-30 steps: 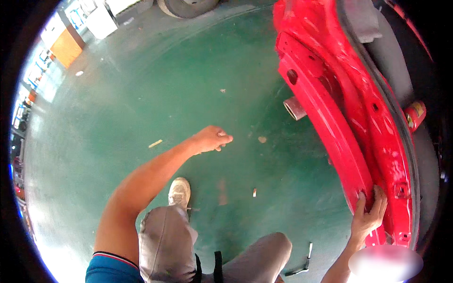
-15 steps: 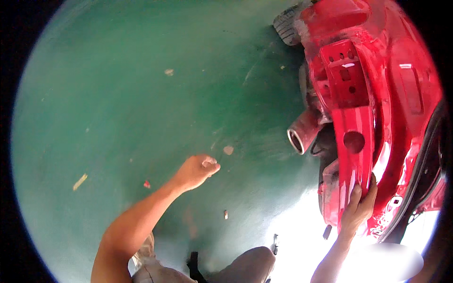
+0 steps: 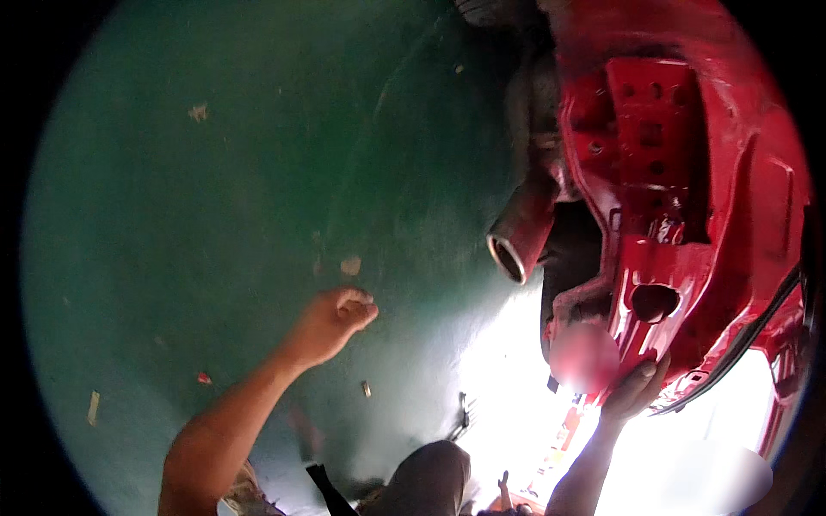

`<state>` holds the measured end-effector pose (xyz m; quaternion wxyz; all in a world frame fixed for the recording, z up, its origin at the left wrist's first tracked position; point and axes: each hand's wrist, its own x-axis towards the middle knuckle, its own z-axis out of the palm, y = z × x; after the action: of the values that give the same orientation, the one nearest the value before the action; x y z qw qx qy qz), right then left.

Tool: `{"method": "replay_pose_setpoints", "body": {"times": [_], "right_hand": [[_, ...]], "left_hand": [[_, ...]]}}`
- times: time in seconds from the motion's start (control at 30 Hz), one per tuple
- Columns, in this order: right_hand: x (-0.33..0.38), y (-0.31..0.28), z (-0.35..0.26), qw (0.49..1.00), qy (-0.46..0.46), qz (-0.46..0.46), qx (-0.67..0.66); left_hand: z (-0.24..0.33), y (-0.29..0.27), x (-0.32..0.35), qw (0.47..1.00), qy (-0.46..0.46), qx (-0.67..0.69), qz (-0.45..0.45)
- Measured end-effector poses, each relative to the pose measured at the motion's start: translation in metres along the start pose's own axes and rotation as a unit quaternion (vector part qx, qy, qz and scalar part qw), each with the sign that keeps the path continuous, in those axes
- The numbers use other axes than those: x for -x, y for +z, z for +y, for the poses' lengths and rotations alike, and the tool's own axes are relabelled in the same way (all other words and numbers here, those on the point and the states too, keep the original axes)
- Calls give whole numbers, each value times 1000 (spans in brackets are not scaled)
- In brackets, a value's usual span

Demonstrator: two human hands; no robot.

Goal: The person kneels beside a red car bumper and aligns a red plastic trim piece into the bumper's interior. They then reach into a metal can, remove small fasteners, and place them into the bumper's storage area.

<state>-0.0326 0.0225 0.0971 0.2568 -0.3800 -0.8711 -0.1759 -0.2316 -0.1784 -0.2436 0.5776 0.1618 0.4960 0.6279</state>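
Red beam (image 3: 669,265) of red car body (image 3: 740,232), extending up from right hand (image 3: 632,391), round hole (image 3: 656,303) just beyond fingertips. Right hand: thumb and fingers touching beam; cannot tell whether clasping or only resting. Exhaust pipe (image 3: 533,219) up and left of it. Left hand (image 3: 337,322) well apart from beam, above green floor (image 3: 284,189), fingers curled toward thumb; cannot tell whether pinching anything. Knee (image 3: 426,477) below, between hands. Pale strip (image 3: 93,408) far left.

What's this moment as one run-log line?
left hand: loosely curled above green floor; right hand: on red bumper beam; exhaust tailpipe: untouched
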Motion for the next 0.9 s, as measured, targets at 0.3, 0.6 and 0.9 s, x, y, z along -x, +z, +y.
{"method": "replay_pose_setpoints", "body": {"times": [0.3, 0.6, 0.9], "right_hand": [[-1, 12, 8, 999, -28, 38, -27], [-11, 2, 24, 998, 23, 44, -37], [-13, 3, 11, 990, 49, 80, 101]], "left_hand": [[-18, -23, 11, 998, -23, 53, 40], [-23, -22, 5, 997, 28, 3, 72], [-10, -10, 20, 999, 0, 0, 39]]}}
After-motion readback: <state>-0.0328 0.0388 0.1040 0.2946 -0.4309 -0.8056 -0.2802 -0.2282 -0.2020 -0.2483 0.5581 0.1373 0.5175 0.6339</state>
